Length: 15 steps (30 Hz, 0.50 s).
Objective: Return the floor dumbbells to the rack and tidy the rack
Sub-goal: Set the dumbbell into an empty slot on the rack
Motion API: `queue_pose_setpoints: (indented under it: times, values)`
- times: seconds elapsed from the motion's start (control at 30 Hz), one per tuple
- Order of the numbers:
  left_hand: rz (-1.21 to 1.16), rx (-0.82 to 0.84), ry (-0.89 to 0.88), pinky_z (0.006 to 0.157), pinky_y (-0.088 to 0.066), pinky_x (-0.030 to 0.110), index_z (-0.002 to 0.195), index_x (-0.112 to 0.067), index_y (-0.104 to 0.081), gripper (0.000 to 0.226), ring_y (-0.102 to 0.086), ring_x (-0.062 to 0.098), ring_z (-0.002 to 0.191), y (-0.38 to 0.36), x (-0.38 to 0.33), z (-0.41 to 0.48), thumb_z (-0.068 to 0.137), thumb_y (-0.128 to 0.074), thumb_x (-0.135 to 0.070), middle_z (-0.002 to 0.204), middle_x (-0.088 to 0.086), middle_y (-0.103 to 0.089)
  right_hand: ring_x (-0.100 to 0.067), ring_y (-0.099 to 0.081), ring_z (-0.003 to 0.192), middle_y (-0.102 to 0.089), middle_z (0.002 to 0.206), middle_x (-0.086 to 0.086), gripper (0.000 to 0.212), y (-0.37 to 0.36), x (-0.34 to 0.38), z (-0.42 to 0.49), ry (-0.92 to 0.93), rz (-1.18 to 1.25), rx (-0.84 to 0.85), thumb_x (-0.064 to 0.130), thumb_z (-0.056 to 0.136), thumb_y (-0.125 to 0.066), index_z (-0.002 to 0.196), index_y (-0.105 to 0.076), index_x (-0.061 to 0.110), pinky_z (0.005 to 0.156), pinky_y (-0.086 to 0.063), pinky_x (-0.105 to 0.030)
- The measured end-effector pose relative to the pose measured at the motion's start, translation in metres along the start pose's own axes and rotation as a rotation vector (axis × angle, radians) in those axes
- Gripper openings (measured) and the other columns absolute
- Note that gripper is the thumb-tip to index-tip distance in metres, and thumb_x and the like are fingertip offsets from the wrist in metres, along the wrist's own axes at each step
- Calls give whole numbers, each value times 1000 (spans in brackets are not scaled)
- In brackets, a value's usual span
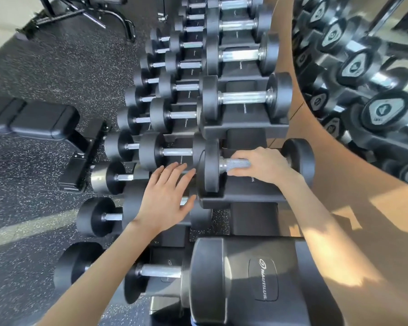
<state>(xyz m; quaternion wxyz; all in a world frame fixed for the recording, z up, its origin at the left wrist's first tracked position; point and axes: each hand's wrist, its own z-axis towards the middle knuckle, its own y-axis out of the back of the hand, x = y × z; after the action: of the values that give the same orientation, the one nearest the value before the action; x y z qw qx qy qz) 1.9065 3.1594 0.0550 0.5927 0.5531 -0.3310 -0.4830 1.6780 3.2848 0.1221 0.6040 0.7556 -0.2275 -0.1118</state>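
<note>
My right hand (262, 164) grips the handle of the dumbbell (210, 170), which is seated on the rack (240, 200) with its long axis running left-to-right. My left hand (167, 196), flat and empty, lies just beside its left end.

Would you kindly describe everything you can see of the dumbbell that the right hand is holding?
The dumbbell has two round matte black heads, seemingly rubber, joined by a shiny knurled metal handle. It lies level in a black cradle on the top row of the rack. The right hand grips the handle from above. The open left hand is by one head; whether it touches is unclear.
</note>
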Motion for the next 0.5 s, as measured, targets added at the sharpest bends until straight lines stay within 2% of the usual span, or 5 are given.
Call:
queue_pose_setpoints:
  times: [0.13, 0.2, 0.3, 0.37, 0.5]
  values:
    - [10, -20, 4, 103, -35, 49, 129, -10, -54, 54, -47, 33, 124, 7, 3, -8, 87, -44, -43, 130, 13, -54, -26, -60, 95, -62, 106, 6, 43, -10, 5, -15, 44, 55, -163, 59, 82, -53, 118, -57, 36, 79, -44, -35]
    - [18, -36, 20, 104, -35, 49, 130, -10, -53, 55, -47, 33, 124, 15, 4, -16, 88, -44, -43, 130, 13, -54, -30, -58, 93, -56, 115, 0, 47, -10, 12, -27, 54, 93, -243, 45, 88, -55, 132, -49, 29, 83, -41, -36]
    - [33, -71, 67, 104, -34, 49, 131, -10, -53, 56, -46, 33, 124, 32, 5, -33, 88, -41, -44, 131, 13, -54, -32, -59, 83, -55, 119, -12, 54, -7, 28, -47, 127, 56, -461, 24, 85, -65, 135, -47, 14, 84, -45, -43]
    - [51, -99, 109, 105, -34, 49, 131, -10, -52, 56, -46, 32, 125, 43, 2, -50, 88, -41, -44, 131, 13, -54, -33, -59, 92, -53, 122, -15, 56, -7, 43, -58, 176, 39, -546, 22, 83, -66, 134, -46, 10, 90, -44, -46]
    - [76, -156, 269, 105, -33, 48, 132, -11, -52, 56, -44, 32, 127, 63, -14, -101, 86, -44, -43, 134, 10, -52, -32, -45, 120, -45, 134, -16, 63, -21, 80, -78, 299, 54, -562, 27, 84, -63, 140, -37, 12, 104, -35, -49]
